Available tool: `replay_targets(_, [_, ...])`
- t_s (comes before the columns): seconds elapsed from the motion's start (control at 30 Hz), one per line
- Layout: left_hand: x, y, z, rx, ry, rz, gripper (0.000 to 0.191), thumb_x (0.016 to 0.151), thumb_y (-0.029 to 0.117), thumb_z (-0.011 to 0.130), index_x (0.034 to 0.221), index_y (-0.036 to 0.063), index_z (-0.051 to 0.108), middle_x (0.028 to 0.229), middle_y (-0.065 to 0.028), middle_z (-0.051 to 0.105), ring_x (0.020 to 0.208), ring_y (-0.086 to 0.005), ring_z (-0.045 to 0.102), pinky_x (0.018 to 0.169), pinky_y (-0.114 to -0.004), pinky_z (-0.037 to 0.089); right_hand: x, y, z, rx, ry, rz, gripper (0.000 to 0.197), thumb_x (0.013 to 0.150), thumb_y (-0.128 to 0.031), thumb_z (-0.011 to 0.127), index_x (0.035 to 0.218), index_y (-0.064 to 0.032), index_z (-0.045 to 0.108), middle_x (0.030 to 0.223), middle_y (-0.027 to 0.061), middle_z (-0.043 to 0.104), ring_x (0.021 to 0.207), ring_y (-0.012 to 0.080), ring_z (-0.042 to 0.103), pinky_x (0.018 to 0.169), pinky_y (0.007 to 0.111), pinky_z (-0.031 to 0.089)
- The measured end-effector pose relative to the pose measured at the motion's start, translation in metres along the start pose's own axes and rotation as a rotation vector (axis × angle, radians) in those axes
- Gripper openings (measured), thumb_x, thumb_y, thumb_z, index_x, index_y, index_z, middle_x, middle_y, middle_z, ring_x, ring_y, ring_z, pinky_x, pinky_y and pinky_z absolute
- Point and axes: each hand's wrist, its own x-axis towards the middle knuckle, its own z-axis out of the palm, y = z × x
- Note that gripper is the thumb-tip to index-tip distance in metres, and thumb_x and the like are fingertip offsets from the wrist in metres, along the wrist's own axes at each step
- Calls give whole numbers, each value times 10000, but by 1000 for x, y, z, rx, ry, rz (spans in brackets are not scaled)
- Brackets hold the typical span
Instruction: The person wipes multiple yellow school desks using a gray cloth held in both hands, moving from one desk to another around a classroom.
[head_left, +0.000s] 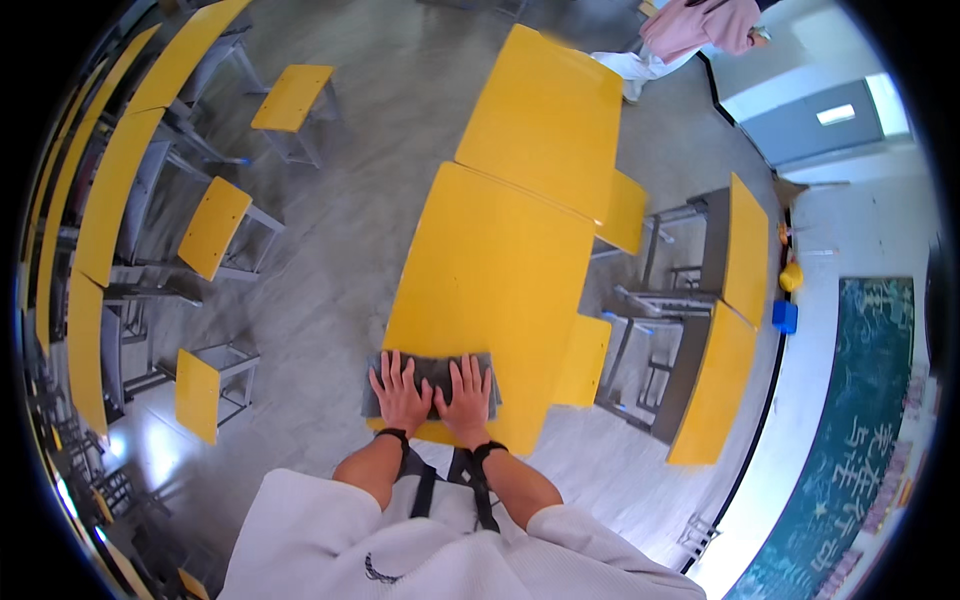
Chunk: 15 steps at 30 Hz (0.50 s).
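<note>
Both palms press down on a grey cloth (431, 370), which lies spread across the near left part of a yellow desk top (495, 277). My left hand (400, 394) rests on the cloth's left half with its fingers apart. On the right half lies my right hand (465, 394), also flat and with spread fingers. The two thumbs almost meet in the middle. At the left, the cloth's edge hangs a little past the desk's side. A second yellow desk (547, 120) stands end to end with this one, further off.
Yellow-topped stools (214, 225) stand on the grey floor (337, 225) to the left, before a row of desks (116, 180). A stool (585, 364) touches the desk's right side in view. More desks (712, 390) line the chalkboard wall (832, 420). A person in pink (690, 30) is at the far right.
</note>
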Motion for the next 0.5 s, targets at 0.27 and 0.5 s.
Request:
replay_targets(0.27, [28, 1, -4, -22, 48, 110, 513, 890, 327, 551, 1299, 24, 495, 1495, -185, 334, 1434, -379, 203, 1104, -637, 164, 31, 4, 1, -102, -7, -11, 623, 887, -369, 556, 1404, -54, 410, 1508, 184, 327, 1412, 366, 266, 1131, 585, 175])
replay_targets(0.5, [-22, -25, 3, -45, -65, 153, 560, 925, 351, 512, 1380, 34, 435, 1554, -178, 227, 1449, -389, 150, 1087, -634, 193, -19, -14, 21, -158, -13, 63, 667, 922, -392, 525, 1449, -30, 335, 1538, 212, 253, 1427, 399, 214, 1131, 599, 134])
